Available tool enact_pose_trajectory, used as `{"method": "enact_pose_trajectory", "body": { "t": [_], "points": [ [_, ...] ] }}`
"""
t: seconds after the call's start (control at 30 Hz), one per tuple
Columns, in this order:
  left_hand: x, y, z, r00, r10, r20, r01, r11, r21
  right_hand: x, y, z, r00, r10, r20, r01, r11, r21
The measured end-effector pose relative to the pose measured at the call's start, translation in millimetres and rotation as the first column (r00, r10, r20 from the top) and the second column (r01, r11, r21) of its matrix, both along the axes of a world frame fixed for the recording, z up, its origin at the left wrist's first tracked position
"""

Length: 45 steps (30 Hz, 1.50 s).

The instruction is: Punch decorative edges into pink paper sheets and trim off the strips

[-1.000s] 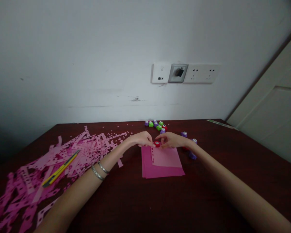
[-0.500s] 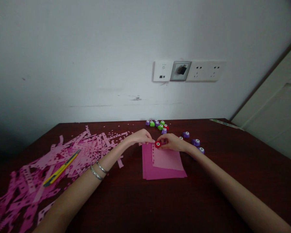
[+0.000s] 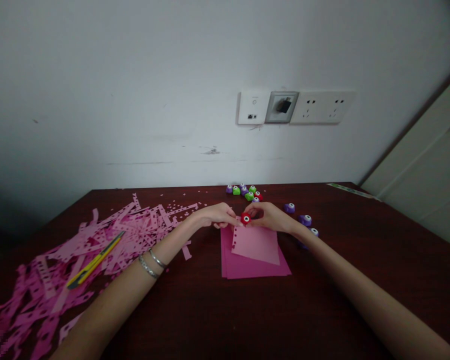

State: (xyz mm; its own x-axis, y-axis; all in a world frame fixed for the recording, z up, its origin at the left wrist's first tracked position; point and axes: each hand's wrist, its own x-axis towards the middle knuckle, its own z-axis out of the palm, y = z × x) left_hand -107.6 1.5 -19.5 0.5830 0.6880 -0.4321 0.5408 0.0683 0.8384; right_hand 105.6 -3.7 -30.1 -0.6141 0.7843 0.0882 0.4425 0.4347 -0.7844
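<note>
Red punch (image 3: 246, 218) at far edge of pale sheet (image 3: 255, 244), above darker sheets (image 3: 255, 271); our right hand (image 3: 268, 217) grasps punch, left hand (image 3: 223, 215) pinches sheet corner. Edge-punching, we judge; next press needs steady alignment.

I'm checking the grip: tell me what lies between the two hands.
The head view shows a red punch between the left hand and the right hand, at the far edge of the light pink sheet.

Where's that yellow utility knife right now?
In the head view, the yellow utility knife lies on the left side of the table, atop the pink paper strips, just left of the person's left forearm.
</note>
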Motion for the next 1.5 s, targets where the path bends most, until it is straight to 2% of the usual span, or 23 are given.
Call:
{"method": "enact_pose_trajectory", "body": {
  "t": [0.23, 0.57, 0.8, 1.0, 1.27, 1.4, 1.5],
  "points": [
    [1, 0, -4.5, 0.998, 0.005, 0.068, -0.004, 1.0, -0.019, 2, 3, -4.9, 0.996, 0.014, -0.087, -0.014, 1.0, -0.009],
    [3, 0, -4.0, 0.996, 0.003, 0.093, 0.0, 0.999, -0.041, 5, 3, -4.5, 0.996, 0.051, -0.08, -0.051, 0.999, -0.007],
    [4, -2, 0.4, 0.986, 0.053, 0.159, -0.049, 0.998, -0.025, -1, -1, -1.7, 0.998, 0.04, -0.046, -0.04, 0.999, 0.005],
    [8, -5, 1.0, 0.988, 0.073, 0.133, -0.064, 0.996, -0.067, -4, -3, -1.2, 0.999, 0.04, -0.008, -0.04, 0.999, 0.028],
    [8, -2, -2.5, 0.989, 0.107, 0.102, -0.1, 0.992, -0.075, -1, 1, -8.9, 0.995, 0.075, -0.062, -0.077, 0.997, -0.029],
    [10, -1, -5.1, 0.985, 0.132, 0.11, -0.125, 0.989, -0.074, 1, 3, -6.0, 0.995, 0.087, -0.043, -0.093, 0.981, -0.168],
    [10, -2, -5.3, 0.982, 0.145, 0.119, -0.138, 0.988, -0.067, 1, 4, -5.6, 0.997, 0.051, -0.052, -0.062, 0.967, -0.247]
  ]
}}
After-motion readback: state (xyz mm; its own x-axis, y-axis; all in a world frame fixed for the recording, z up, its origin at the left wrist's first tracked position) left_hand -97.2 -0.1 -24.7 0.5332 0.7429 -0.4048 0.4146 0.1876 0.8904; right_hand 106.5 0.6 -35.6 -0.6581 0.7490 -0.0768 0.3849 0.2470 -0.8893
